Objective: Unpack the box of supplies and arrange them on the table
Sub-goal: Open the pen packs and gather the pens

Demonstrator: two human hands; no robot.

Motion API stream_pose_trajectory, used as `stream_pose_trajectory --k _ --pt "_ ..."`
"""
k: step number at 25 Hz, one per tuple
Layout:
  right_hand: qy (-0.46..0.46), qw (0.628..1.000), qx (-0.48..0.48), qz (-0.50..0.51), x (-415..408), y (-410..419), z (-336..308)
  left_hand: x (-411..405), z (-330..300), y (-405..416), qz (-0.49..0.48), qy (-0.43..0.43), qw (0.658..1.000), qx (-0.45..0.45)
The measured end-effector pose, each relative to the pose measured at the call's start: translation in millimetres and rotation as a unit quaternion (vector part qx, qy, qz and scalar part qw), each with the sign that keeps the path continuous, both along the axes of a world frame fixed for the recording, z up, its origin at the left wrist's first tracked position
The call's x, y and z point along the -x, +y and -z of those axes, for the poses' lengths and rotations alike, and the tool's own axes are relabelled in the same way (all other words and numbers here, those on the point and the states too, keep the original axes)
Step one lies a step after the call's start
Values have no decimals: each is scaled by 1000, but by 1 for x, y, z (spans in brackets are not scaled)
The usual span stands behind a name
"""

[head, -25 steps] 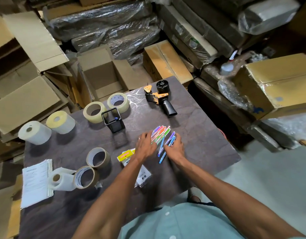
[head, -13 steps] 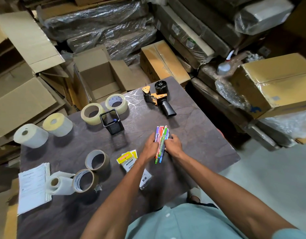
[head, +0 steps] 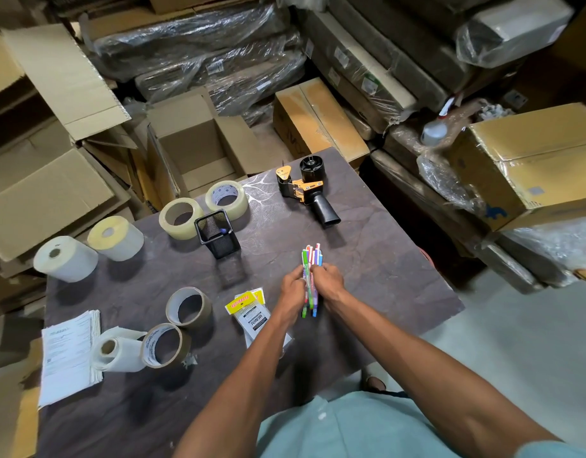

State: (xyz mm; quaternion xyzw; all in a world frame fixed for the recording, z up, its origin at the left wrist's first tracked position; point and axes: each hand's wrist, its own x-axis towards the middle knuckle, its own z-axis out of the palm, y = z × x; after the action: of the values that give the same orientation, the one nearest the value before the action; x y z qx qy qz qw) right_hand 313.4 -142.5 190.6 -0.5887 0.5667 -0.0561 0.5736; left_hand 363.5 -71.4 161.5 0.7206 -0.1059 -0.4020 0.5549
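A bundle of coloured pens (head: 312,256) is gripped between my left hand (head: 293,287) and my right hand (head: 329,280) over the dark table (head: 367,259), held upright-ish with tips pointing away from me. A black mesh pen holder (head: 217,233) stands to the upper left of my hands with one pen inside. Small packets with yellow headers (head: 248,310) lie just left of my left wrist. An open, empty-looking cardboard box (head: 192,150) sits behind the table.
Clear tape rolls (head: 180,218) (head: 226,200) and brown tape rolls (head: 189,307) (head: 164,345) lie on the table. White label rolls (head: 65,259) (head: 116,238) stand at the left, near a paper roll (head: 118,353) and a paper stack (head: 70,352). A tape dispenser (head: 306,190) lies at the back. Stacked cartons surround the table.
The pens were spread flat on the table under both hands. Now my hands have gathered them into one tight bundle and lifted it.
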Motion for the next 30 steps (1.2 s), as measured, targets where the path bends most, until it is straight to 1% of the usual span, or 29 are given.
stream_pose_trajectory --k 1,3,6,8,11,15,17,19,23,26,28,30 --pt "-3 1000 -6 14 -1 1 0 2 -3 -1 0 18 1000 -1" --pt "2 999 -9 34 -4 0 8 9 -6 -3 -8 5 1000 -3" --pt "17 999 -7 32 -9 -6 34 20 -5 -7 -29 -80 996 -21" --pt "28 999 -8 42 -13 -10 49 22 2 -5 -34 -101 994 -24" --pt "46 998 -14 40 -18 -13 57 22 0 -4 -58 -58 996 -38" --pt "52 998 -12 24 -20 -8 35 31 -14 -6 -109 47 993 3" --pt "48 999 -6 22 -15 -3 10 32 -12 -7 -129 73 989 12" --pt "39 999 -16 25 -11 -1 -3 32 -12 -7 -140 74 987 12" --pt "19 999 -13 25 -6 -3 -6 40 -15 -9 -145 35 989 9" --pt "-8 999 -21 41 -4 -3 0 39 -10 -5 -110 -47 992 -29" --pt "-31 998 -26 45 -3 -2 1 37 -9 -1 -96 -100 988 -63" --pt "-67 997 -37 25 -5 -2 -1 37 -21 2 -100 -139 981 -91"
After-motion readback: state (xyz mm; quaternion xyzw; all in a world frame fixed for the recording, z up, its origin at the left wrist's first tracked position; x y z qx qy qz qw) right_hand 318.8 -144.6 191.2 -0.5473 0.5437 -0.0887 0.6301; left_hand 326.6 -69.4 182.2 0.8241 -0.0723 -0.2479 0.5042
